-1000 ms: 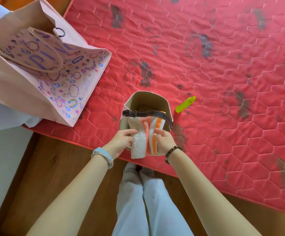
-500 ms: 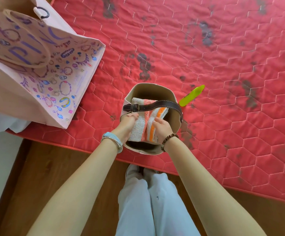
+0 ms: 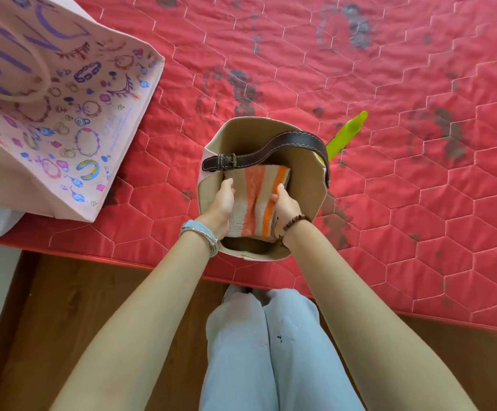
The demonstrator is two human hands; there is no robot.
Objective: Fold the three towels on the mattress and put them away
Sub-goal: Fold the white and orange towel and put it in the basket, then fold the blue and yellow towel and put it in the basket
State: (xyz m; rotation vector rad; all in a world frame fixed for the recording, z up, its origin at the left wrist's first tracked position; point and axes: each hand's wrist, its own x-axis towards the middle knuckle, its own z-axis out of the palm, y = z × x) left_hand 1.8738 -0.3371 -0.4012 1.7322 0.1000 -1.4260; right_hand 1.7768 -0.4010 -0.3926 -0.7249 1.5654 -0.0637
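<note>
Reaches down and forward with both arms, almost straight, into a small tan bag (image 3: pixel 311 185). Grips the left side of a folded towel (image 3: pixel 248 203) with the left hand (image 3: pixel 225 200), fingers curled down along the cloth. Grips the right side with the right hand (image 3: pixel 285 204), fingers tucked round the edge. Squeezes the towel between the two hands, so it sits right in the middle, touching both. Keeps it inside the mouth of the bag, lower than the rim, with the stripes of cream, pink and orange facing up.

Wears a pale blue bracelet (image 3: pixel 201 232) on the left wrist and a brown bead bracelet (image 3: pixel 296 221) on the right wrist.

Hides the far end of the towel under a dark brown strap (image 3: pixel 271 148) with a buckle, which crosses the top of the bag. Shows something dark in the bag under the near end of the towel; cannot tell what.

Stands the bag near the front edge of a red mattress (image 3: pixel 404 218) with grey smudges. Leaves a bright green thing (image 3: pixel 349 133) lying just behind the bag, partly hidden by it. Leaves a big pink paper bag (image 3: pixel 63 137) with little drawings lying well to the left. Shows pale trousers (image 3: pixel 271 351) and a brown wood floor (image 3: pixel 63 321) below.
</note>
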